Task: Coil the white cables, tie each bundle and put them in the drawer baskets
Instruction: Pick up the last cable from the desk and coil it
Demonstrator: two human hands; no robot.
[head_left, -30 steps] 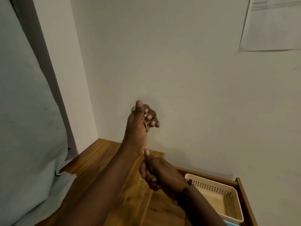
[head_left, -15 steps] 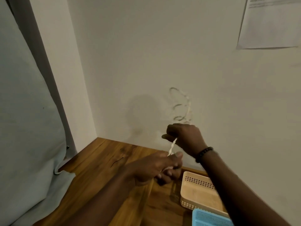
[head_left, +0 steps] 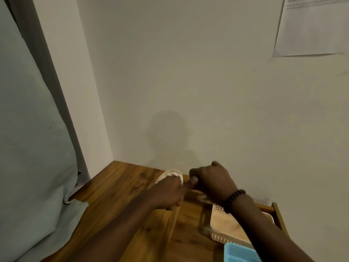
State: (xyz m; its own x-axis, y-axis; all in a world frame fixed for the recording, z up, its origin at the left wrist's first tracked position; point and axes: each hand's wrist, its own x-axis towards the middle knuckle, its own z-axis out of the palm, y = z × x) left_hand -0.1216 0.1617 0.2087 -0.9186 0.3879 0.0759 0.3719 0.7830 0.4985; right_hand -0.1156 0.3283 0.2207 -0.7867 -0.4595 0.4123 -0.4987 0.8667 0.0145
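My left hand [head_left: 168,193] grips a coil of white cable [head_left: 171,173] whose loops stick out above the knuckles, low over the wooden top. Close to its right, my right hand [head_left: 213,181], with a dark bead bracelet at the wrist, is fisted round a strand of the same cable that runs between the two hands. A blurred loose cable end shows under the right wrist. The open drawer [head_left: 276,208] at lower right holds a cream perforated basket [head_left: 221,238] and a blue basket [head_left: 238,252], partly covered by my right forearm.
A wooden desk top [head_left: 120,188] fills the corner between two pale walls. A thin dark tie [head_left: 136,188] lies on it left of my hands. Grey cloth [head_left: 34,148] hangs along the left. A paper sheet [head_left: 311,27] is stuck on the wall upper right.
Both hands have dropped from in front of the wall to just above the desk. The loose cable that whipped up by the wall is now gathered into a coil in my left hand.
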